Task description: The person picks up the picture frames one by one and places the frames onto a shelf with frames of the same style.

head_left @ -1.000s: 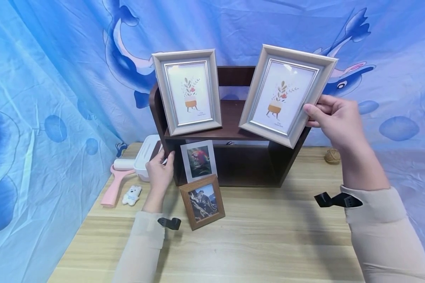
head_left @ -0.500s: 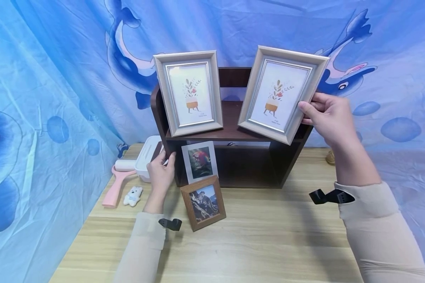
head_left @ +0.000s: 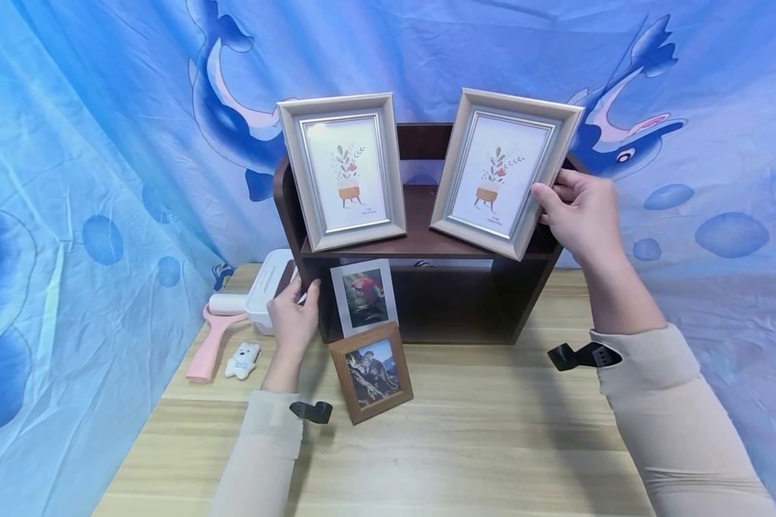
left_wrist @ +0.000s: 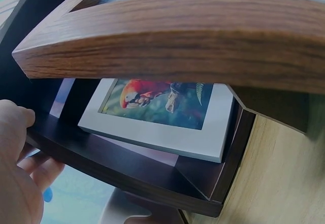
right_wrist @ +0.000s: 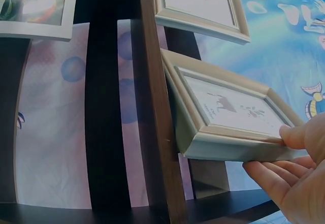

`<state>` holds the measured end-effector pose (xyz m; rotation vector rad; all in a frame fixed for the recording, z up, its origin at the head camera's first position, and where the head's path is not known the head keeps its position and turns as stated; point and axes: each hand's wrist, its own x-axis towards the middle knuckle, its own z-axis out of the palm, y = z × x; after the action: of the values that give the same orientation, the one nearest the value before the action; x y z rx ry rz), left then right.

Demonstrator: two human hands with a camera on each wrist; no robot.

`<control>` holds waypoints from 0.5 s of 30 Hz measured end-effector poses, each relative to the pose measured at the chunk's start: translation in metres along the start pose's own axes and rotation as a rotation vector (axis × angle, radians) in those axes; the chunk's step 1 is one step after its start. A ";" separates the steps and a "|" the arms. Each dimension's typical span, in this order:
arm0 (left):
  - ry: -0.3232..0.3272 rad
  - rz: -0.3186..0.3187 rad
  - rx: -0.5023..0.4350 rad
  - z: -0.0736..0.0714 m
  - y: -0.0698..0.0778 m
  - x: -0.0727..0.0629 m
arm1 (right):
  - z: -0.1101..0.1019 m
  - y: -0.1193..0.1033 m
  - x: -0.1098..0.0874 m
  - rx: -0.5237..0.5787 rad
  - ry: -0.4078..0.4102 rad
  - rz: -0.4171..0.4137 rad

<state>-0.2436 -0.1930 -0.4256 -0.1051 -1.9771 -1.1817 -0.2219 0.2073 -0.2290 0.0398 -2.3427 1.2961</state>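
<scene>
My right hand (head_left: 582, 215) pinches the right edge of a beige picture frame (head_left: 506, 172), thumb on its front and fingers behind. The frame tilts, its lower edge at the upper shelf of a dark brown two-tier shelf (head_left: 420, 243). A matching beige frame (head_left: 344, 171) stands on that shelf's left half. With thumb and fingers, my left hand (head_left: 292, 319) grips the shelf's left side panel, also seen in the left wrist view (left_wrist: 20, 168). A white frame with a parrot picture (head_left: 364, 296) stands in the lower compartment. Before it, a brown wooden frame with a leopard picture (head_left: 371, 373) stands on the table.
Left of the shelf lie a white plastic box (head_left: 268, 291), a pink lint roller (head_left: 210, 345) and a small white bear figure (head_left: 242, 360) on the wooden table (head_left: 478, 431). A blue curtain (head_left: 129, 129) with dolphins hangs behind and at the sides.
My right hand has moved left and slightly down with the beige frame, bringing it closer to the matching one over the upper shelf. The left hand stays on the side panel.
</scene>
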 end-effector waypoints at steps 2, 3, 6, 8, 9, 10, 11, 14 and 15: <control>0.003 -0.002 0.000 0.000 0.001 -0.001 | 0.002 0.001 -0.001 -0.014 0.024 -0.009; 0.005 -0.003 0.001 0.000 0.001 -0.001 | 0.003 0.002 -0.002 -0.022 0.039 -0.024; 0.008 -0.005 -0.003 0.000 0.002 -0.001 | 0.007 0.005 -0.003 -0.062 0.110 -0.093; 0.011 -0.005 -0.009 0.000 0.002 -0.001 | 0.010 0.008 -0.004 -0.088 0.156 -0.131; 0.012 -0.004 -0.011 0.001 0.002 0.000 | 0.012 0.009 -0.004 -0.103 0.177 -0.144; 0.013 -0.003 -0.011 0.001 0.002 0.000 | 0.014 0.010 -0.004 -0.110 0.194 -0.153; 0.014 -0.001 -0.009 0.001 0.002 0.000 | 0.015 0.012 -0.005 -0.111 0.205 -0.159; 0.019 0.000 -0.003 0.002 0.001 -0.001 | 0.020 0.018 -0.007 -0.090 0.224 -0.169; 0.020 -0.001 0.000 0.002 0.001 -0.001 | 0.022 0.020 -0.009 -0.077 0.228 -0.175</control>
<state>-0.2437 -0.1907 -0.4258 -0.0922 -1.9604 -1.1785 -0.2273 0.1991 -0.2583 0.0669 -2.1414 1.0662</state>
